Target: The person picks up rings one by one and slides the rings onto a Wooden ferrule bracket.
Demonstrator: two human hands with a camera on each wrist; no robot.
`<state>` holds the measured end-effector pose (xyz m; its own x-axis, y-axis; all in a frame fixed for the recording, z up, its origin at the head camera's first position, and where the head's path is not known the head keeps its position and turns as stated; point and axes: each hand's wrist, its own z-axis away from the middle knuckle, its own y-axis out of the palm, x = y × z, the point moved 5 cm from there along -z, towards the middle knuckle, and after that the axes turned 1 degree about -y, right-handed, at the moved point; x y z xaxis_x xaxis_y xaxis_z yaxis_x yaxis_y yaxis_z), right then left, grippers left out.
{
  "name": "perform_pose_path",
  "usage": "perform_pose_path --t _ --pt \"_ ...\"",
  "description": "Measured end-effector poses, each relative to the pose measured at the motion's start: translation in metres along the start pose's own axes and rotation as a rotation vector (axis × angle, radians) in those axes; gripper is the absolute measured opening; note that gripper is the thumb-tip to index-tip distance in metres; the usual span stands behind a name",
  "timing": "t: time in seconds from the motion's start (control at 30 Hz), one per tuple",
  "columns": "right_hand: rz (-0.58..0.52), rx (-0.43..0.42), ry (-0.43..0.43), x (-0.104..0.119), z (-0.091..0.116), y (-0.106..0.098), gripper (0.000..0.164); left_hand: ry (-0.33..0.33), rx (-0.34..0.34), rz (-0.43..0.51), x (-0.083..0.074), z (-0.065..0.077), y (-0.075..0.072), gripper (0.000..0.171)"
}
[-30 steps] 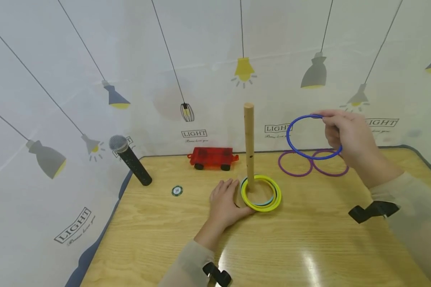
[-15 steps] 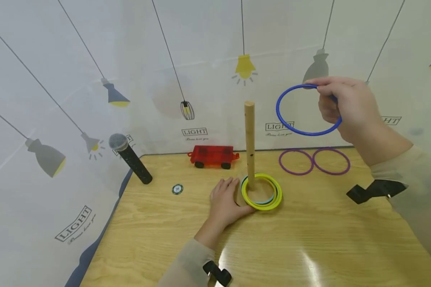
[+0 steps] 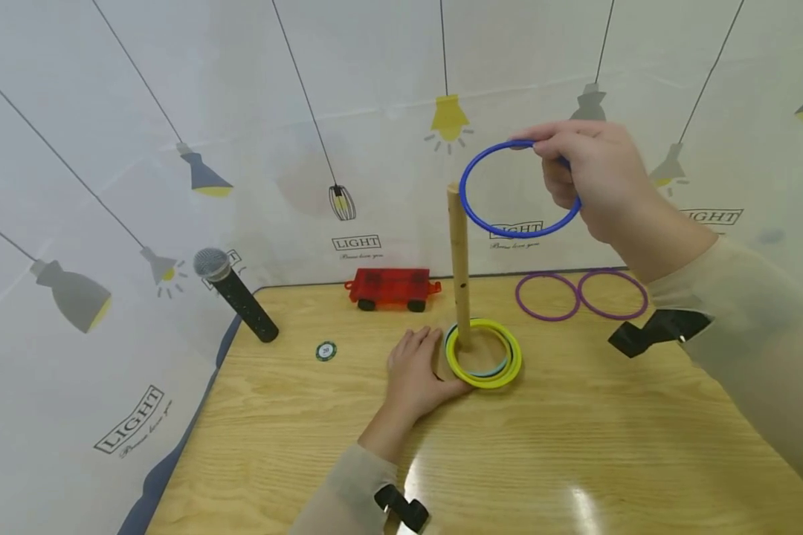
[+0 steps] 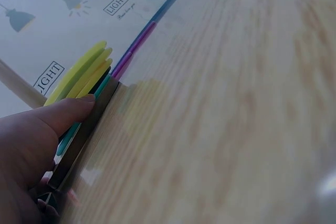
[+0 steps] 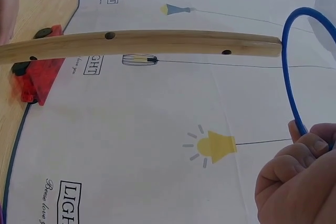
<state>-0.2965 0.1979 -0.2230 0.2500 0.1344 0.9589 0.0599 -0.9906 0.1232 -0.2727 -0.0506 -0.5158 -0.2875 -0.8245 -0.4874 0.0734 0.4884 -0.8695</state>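
In the head view my right hand (image 3: 598, 167) pinches a blue ring (image 3: 522, 235) by its far edge, thumb against fingers. The ring is tilted in the air just right of the top of an upright wooden post (image 3: 460, 282). In the right wrist view the blue ring (image 5: 285, 61) overlaps the post's tip; whether they touch, I cannot tell. Low on the table, my left hand (image 3: 415, 375) grips the stand's wooden base (image 4: 84, 140) from the left, thumb along its near edge. Yellow rings (image 3: 498, 384), a dark one and a light-blue one lie stacked around the post.
Two purple rings (image 3: 547, 319) lie side by side at the back right. Behind the stand is a red toy wagon (image 3: 393, 288). A black microphone (image 3: 241, 301) and a chip marked 20 (image 3: 326, 351) are on the left. A lamp-printed cloth (image 3: 388, 163) backs the table.
My right hand has lifted the blue ring from near the purple rings, then carried it left to the post's top. My left hand stays at the base.
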Motion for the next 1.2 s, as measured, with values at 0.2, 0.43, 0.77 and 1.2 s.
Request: perform_pose_path --t 0.2,0.43,0.77,1.2 --pt "0.010 0.016 0.014 -0.003 -0.003 0.012 0.030 0.007 -0.005 0.003 0.000 0.002 0.001 0.107" --pt "0.004 0.046 0.035 -0.012 -0.004 0.020 0.030 0.012 -0.009 0.011 0.001 0.003 0.001 0.107" --pt "-0.003 0.048 0.088 -0.034 -0.002 0.024 0.029 0.014 -0.009 0.023 0.002 0.004 0.002 0.107" --pt "0.149 0.138 0.200 -0.101 0.018 0.025 0.033 0.015 -0.014 0.028 0.004 0.006 -0.003 0.107"
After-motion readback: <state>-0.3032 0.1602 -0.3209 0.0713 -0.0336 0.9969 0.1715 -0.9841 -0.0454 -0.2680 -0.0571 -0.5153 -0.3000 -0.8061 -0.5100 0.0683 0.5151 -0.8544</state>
